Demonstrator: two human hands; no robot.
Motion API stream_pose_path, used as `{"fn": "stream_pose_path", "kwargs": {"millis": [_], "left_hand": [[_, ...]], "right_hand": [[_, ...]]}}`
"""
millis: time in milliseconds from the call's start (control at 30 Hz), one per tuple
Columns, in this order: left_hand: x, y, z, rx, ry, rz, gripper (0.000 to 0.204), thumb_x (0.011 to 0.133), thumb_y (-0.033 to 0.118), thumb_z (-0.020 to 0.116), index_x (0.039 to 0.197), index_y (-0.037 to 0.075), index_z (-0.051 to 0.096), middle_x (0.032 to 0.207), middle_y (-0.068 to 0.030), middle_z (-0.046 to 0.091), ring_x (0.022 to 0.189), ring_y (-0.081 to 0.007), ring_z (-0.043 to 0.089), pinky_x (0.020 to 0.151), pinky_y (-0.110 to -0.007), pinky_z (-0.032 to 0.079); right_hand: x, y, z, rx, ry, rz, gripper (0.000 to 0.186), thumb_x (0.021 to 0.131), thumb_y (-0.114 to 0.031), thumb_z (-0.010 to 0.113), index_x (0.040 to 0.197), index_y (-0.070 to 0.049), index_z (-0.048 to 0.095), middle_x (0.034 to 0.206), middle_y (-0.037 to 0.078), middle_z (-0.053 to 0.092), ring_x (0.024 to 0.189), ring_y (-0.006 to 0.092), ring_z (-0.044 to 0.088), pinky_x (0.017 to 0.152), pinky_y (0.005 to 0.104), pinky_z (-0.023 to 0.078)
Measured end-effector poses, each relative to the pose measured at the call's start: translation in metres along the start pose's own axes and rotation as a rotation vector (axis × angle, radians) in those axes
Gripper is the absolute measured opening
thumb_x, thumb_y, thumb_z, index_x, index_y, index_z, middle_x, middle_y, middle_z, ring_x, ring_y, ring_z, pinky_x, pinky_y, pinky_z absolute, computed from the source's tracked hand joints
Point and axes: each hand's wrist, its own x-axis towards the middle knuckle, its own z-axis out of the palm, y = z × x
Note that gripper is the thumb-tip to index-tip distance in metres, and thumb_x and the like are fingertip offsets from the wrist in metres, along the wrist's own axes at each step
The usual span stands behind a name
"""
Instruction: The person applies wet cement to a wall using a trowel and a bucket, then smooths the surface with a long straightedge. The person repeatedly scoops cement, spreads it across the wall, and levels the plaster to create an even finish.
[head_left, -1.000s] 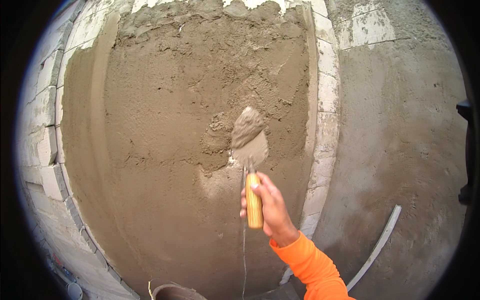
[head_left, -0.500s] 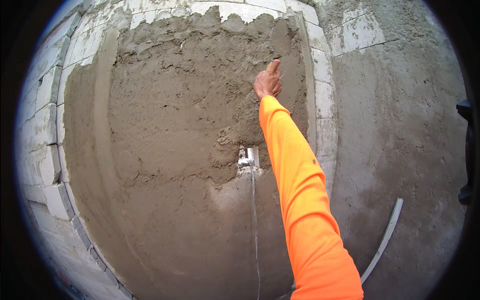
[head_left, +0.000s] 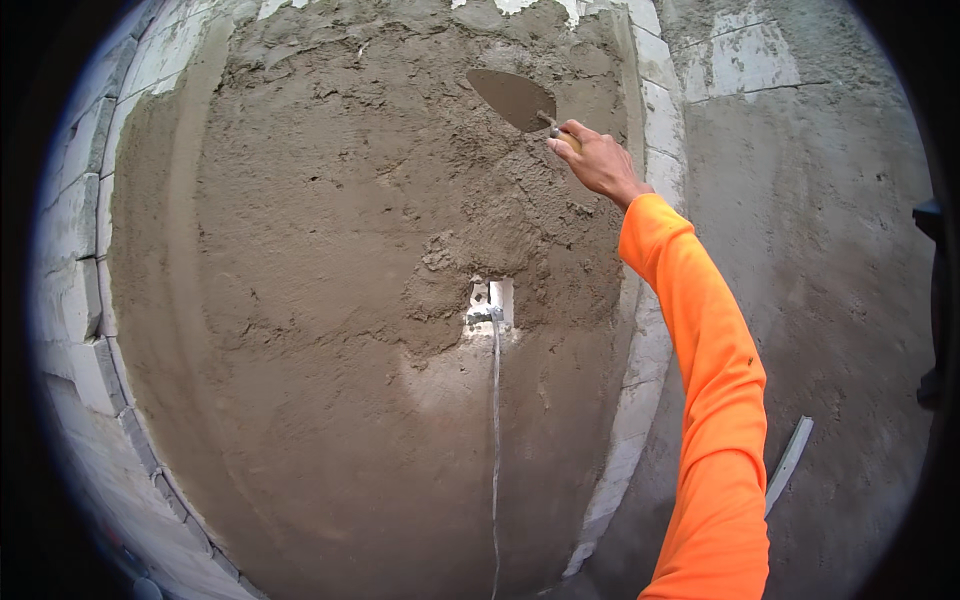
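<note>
My right hand (head_left: 598,160), in an orange sleeve, grips the wooden handle of a pointing trowel (head_left: 508,96). The trowel's grey blade points left, held in front of rough wet mortar on the upper wall (head_left: 330,190). Lower in the middle, a small cut-out box (head_left: 490,303) shows white in the mortar, with a pale cable (head_left: 496,440) hanging from it. My left hand is out of view.
Pale blocks border the mortared panel on the left (head_left: 80,220) and right (head_left: 655,120). An older grey rendered wall (head_left: 800,260) fills the right side, where a long pale strip (head_left: 790,460) leans.
My right hand first rose with a mortar-laden trowel to the upper right of the panel. Now the blade is turned leftward without the heap on it, and the hand sits farther right.
</note>
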Motion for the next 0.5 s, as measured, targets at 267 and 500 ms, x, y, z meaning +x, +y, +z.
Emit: {"fn": "stream_pose_path", "kwargs": {"millis": [267, 500], "left_hand": [[-0.065, 0.013, 0.069, 0.036, 0.015, 0.054, 0.018, 0.079, 0.011, 0.080, 0.085, -0.001, 0.068, 0.083, -0.0089, 0.065, 0.078, -0.0255, 0.056, 0.069, -0.043, 0.050], [-0.116, 0.019, 0.113, 0.071, 0.031, 0.076, 0.017, 0.081, 0.012, 0.078, 0.086, 0.000, 0.068, 0.085, -0.0097, 0.065, 0.080, -0.0263, 0.057, 0.070, -0.044, 0.050]], "right_hand": [[0.114, 0.066, -0.020, -0.219, 0.064, -0.141, 0.055, 0.104, -0.060, 0.042, 0.142, -0.023, 0.058, 0.133, 0.011, 0.069, 0.122, 0.0352, 0.065, 0.101, 0.0483, 0.051], [0.188, 0.119, -0.023, -0.086, 0.114, -0.049, 0.058, 0.103, -0.062, 0.044, 0.147, -0.026, 0.057, 0.139, 0.003, 0.067, 0.123, 0.0292, 0.066, 0.108, 0.0492, 0.045]]}}
